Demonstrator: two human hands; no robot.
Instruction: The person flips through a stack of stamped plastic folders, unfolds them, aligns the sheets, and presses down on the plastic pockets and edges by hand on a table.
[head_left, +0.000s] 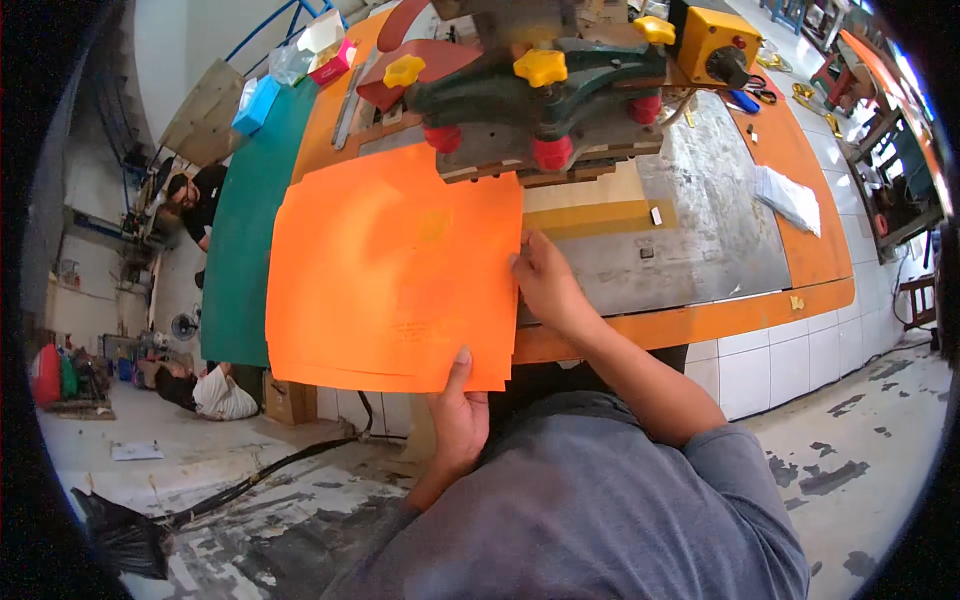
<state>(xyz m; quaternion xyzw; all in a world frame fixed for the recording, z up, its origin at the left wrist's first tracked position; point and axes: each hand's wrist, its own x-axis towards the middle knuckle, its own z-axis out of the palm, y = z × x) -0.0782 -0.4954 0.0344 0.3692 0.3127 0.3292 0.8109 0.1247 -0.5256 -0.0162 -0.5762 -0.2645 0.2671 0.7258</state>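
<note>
A loose stack of bright orange sheets [360,270] hangs over the table's near edge in front of me, its edges slightly uneven. Faint small print and a pale square patch show on the top sheet. My left hand [462,415] grips the near edge, thumb on top and fingers underneath. At the right edge, my right hand [548,280] is closed on the sheets, its fingertips partly hidden. Just beyond the stack stands a dark green press head [540,85] with yellow knobs and red feet, above a metal plate [700,210].
A yellow control box [712,45] with a red button sits at the press's right. Scissors [765,92] and a white plastic packet [790,200] lie on the right side. A green mat [235,260] and a blue box [256,104] are at left. Another person [200,195] is farther left.
</note>
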